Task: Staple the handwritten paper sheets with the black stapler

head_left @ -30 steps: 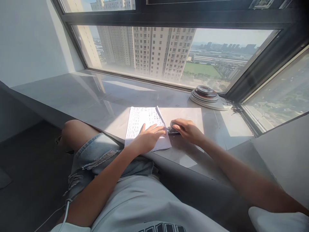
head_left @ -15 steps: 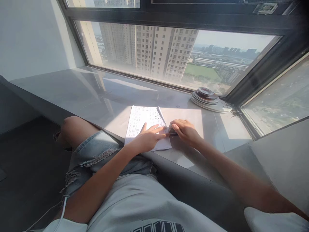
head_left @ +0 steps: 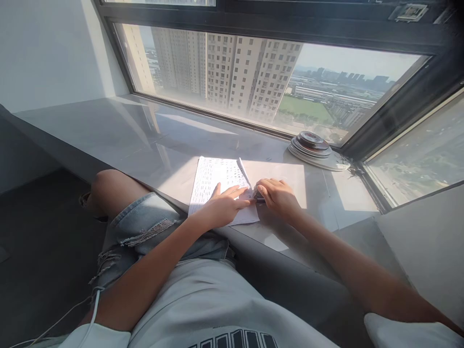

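Note:
Printed or written paper sheets (head_left: pixel 203 186) lie on the pale sill, their right edge folded up in a narrow curl. My left hand (head_left: pixel 226 207) rests flat on the lower right part of the sheets, fingers spread. At the right edge of the paper, my right hand (head_left: pixel 278 195) is closed over a small dark object that looks like a stapler (head_left: pixel 259 197). Most of that object is hidden under the palm and fingers; its near end meets the sheets beside my left fingertips.
A stack of plates (head_left: pixel 312 150) stands at the back right of the sill (head_left: pixel 108 130), near the window corner. Dark window frames (head_left: pixel 253 128) border the back. My bent knee (head_left: pixel 112 186) is along the sill's front edge. A white cable (head_left: pixel 94 311) hangs by my left arm.
The view has shifted slightly. Both hands keep about the same place on the paper and the dark object, with no clear movement of either.

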{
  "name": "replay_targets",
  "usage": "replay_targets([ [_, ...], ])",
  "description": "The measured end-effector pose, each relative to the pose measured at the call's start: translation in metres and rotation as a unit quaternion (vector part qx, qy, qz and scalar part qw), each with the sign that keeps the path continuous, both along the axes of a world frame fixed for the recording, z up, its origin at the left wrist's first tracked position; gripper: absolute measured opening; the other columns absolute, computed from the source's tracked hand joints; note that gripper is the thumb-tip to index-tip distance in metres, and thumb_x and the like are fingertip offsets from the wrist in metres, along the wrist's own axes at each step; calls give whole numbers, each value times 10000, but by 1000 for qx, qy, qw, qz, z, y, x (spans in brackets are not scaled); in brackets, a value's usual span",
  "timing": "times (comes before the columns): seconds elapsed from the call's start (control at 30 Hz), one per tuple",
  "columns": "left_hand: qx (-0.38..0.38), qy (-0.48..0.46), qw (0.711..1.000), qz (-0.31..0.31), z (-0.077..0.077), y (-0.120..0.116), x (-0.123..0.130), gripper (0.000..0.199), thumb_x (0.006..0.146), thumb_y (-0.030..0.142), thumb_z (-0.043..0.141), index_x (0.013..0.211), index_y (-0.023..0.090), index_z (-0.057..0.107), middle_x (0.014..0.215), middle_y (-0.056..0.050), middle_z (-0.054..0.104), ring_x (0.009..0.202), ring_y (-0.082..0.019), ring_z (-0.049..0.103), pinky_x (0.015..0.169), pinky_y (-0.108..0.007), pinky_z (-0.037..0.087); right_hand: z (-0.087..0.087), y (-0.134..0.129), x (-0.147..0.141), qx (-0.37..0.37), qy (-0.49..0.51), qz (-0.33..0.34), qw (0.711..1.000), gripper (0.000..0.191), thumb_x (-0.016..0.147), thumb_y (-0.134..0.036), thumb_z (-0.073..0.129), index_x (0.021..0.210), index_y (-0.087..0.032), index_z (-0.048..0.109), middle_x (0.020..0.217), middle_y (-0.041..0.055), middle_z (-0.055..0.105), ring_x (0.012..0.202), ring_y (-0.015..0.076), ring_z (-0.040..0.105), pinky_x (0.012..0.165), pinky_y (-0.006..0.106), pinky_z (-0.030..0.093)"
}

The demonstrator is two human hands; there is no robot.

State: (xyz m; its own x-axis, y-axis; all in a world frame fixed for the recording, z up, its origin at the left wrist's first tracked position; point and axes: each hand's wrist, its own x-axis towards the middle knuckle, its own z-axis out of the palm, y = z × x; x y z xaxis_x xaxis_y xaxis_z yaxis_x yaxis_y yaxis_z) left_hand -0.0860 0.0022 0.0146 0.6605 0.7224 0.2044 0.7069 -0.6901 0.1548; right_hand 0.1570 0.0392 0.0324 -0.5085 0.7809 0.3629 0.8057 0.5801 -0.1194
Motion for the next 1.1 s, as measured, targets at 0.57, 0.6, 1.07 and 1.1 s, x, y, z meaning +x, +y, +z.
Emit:
replay_targets([
  [0.57, -7, -8, 1000, 5, -3, 0, 1, 464, 1084, 173, 430, 1422, 364, 684, 1683, -67, 474, 1569, -345, 414, 1268, -758, 224, -1, -5, -11, 51, -68, -38, 996, 359, 1122, -292, 360, 921, -208, 645, 908, 83, 724, 843, 237, 586, 782, 367, 294],
  [0.6, -9, -8, 1000, 5, -3, -1, 1, 467, 1082, 168, 431, 1420, 364, 686, 1684, -68, 472, 1569, -348, 413, 1261, -769, 221, -1, -5, -12, 52, -68, -41, 995, 356, 1121, -287, 362, 920, -207, 644, 906, 82, 724, 840, 236, 585, 782, 367, 293],
  [1.07, -11, -1, 1000, 6, -3, 0, 2, 457, 1110, 209, 389, 1442, 355, 667, 1690, -91, 460, 1579, -340, 397, 1262, -779, 195, -1, -4, -10, 44, -66, -34, 996, 392, 1129, -327, 335, 910, -209, 637, 894, 75, 714, 836, 228, 570, 789, 379, 288],
  [1.1, -10, -1, 1000, 6, -4, 0, 2, 457, 1113, 217, 385, 1446, 355, 665, 1690, -91, 460, 1578, -342, 398, 1262, -778, 199, -1, -4, -10, 46, -67, -34, 996, 396, 1130, -328, 330, 909, -210, 637, 892, 77, 713, 837, 230, 569, 787, 379, 286],
])
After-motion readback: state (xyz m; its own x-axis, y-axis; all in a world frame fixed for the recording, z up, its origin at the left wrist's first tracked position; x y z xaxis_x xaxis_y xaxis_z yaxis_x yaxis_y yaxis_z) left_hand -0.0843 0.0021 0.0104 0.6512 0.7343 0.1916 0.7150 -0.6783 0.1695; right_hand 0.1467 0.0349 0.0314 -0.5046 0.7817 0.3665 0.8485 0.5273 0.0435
